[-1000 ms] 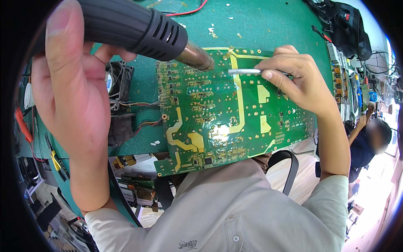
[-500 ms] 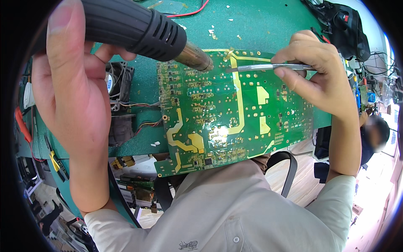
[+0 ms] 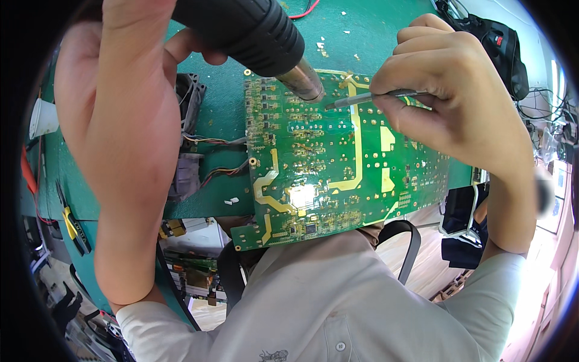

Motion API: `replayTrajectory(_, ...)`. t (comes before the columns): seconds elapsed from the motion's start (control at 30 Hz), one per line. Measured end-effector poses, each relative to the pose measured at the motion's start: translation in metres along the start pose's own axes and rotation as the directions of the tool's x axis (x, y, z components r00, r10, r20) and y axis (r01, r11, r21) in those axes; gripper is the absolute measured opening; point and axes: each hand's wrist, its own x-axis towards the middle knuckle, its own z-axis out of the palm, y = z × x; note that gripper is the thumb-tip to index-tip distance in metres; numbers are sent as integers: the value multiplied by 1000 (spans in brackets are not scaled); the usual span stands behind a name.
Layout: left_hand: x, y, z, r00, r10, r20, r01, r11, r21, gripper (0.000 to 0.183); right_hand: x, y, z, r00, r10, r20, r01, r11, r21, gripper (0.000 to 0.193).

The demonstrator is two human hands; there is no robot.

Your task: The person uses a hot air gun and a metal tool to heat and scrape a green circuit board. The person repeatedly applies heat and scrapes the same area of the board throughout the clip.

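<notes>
My left hand (image 3: 132, 102) is closed around the handle of a black hot air gun (image 3: 259, 36); some of its fingers are hidden behind the grip. The gun's metal nozzle (image 3: 304, 81) slants down over the upper part of a large green circuit board (image 3: 313, 145). Between the thumb and fingers of my right hand (image 3: 446, 90) is a pair of slim metal tweezers (image 3: 353, 100). Their dark tip points left, close beside the nozzle and at the board's surface. The board rests partly on the green bench, its near edge reaching over my lap.
Left of the board, a black fan (image 3: 192, 99) has wires leading toward it. Yellow-and-black pliers (image 3: 75, 229) lie at the bench's left side, near a white cup (image 3: 43, 117). A black bag (image 3: 491, 51) and tangled cables are at far right. White scraps dot the green mat (image 3: 374, 36).
The tweezers' tip has moved left over the board, closer to the nozzle. Both hands look larger in view. The board appears slightly farther right, with the nozzle over much the same area.
</notes>
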Motion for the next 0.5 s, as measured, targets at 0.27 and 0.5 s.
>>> replayTrajectory(0.27,1,0,9,1000,1,-14,-1,1000,-6,54,10,-13,-3,996,16,89,-8,996,-87,12)
replayTrajectory(0.5,4,4,15,1000,5,-16,-5,1000,-11,54,16,-14,3,999,-9,52,13,997,-78,12)
